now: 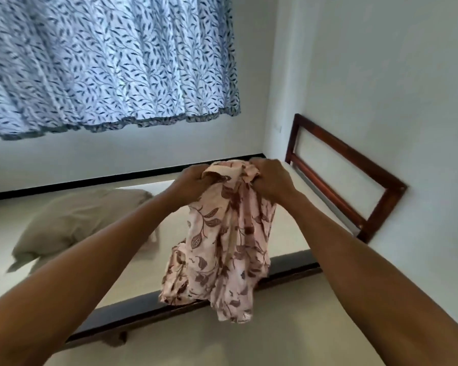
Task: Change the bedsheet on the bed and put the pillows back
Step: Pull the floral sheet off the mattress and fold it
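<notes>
A pink bedsheet (222, 244) with a brown leaf print hangs bunched in the air above the bed's near edge. My left hand (191, 182) grips its top from the left and my right hand (270, 178) grips it from the right, both arms stretched forward. Below lies the bare cream mattress (288, 228) on a dark wooden bed frame (148, 307). A beige pillow (80, 220) rests on the mattress at the left.
A wooden headboard (347, 178) stands against the white wall at the right. A blue leaf-patterned curtain (111, 62) hangs over the far wall. Pale floor (249, 344) lies in front of the bed.
</notes>
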